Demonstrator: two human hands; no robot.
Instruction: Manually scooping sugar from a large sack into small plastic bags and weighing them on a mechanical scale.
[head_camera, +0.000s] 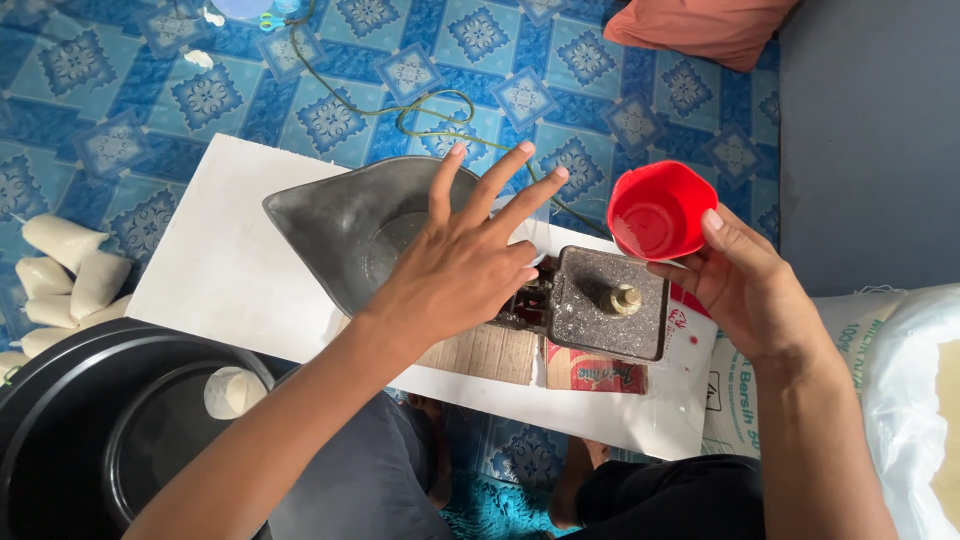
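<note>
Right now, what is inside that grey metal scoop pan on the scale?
The grey metal scoop pan looks empty: only a bare, shiny bottom shows. The left hand with spread fingers hovers over its right part, hiding that side. The right hand holds a red plastic cup nearby.

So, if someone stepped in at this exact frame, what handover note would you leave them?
Left hand: open, fingers spread, hovering over the grey metal scale pan; contact can't be told.
Right hand: holds the red plastic cup by its rim, tilted, looks empty.
The balance scale's weight platform sits on the white board.
Small filled white bags lie on the floor; one is in the black tub. A large white sack sits on the right.
The pan looks empty, so the next portion is unweighed.
</note>
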